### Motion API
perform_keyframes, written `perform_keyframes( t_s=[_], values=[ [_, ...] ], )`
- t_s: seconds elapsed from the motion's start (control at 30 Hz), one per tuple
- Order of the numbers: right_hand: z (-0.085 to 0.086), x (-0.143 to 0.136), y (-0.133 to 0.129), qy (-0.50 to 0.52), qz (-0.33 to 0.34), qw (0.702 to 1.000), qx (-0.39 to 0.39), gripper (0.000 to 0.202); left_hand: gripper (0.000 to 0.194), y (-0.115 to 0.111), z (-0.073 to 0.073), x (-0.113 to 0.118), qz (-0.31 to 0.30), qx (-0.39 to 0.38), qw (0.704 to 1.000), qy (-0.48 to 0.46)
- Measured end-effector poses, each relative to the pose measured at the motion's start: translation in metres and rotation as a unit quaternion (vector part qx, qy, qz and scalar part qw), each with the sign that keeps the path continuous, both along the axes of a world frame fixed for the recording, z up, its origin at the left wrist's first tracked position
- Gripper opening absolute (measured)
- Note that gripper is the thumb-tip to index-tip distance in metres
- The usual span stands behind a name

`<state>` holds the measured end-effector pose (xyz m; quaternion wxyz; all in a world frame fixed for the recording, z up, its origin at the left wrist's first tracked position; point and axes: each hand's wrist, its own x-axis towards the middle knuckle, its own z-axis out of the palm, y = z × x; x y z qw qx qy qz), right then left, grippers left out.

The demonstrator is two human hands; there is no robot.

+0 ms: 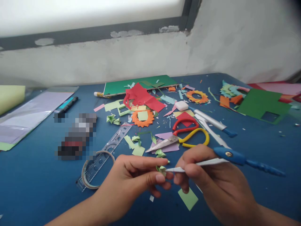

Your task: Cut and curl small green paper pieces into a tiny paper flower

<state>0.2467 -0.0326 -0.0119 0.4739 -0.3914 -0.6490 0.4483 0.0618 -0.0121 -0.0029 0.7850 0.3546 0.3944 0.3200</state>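
Note:
My left hand (134, 180) pinches a small folded light-green paper piece (161, 170) between thumb and fingers. In my right hand (218, 185) is a drawing compass with a blue head (231, 155). One of its white legs (176, 169) points left, its tip at the folded paper; whether it goes inside cannot be made out. Just beyond my fingers lie more folded green paper pieces (160, 153) and scissors (174, 139) with one red and one yellow handle. A light-green paper square (188, 198) lies partly below my right hand.
A transparent ruler (117, 135) and a tape roll (83, 175) lie left, near a blurred-out object (78, 135). Paper scraps, a red sheet (143, 99), orange paper rings (197, 96) and a silver-blue pen-like tool (211, 119) lie ahead. Dark green card (261, 105) lies right.

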Motion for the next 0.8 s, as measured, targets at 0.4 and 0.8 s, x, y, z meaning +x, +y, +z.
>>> perform_keyframes(
  t_s=[0.4, 0.8],
  values=[
    [0.005, -0.012, 0.007, 0.101, -0.004, 0.99, -0.102, 0.023, 0.019, 0.001, 0.0, 0.0, -0.009, 0.008, 1.0, 0.014],
    [0.002, -0.007, 0.0, 0.052, -0.011, 0.998, -0.021, 0.021, 0.018, 0.0, 0.0, 0.001, -0.001, 0.016, 0.999, 0.03]
  ],
)
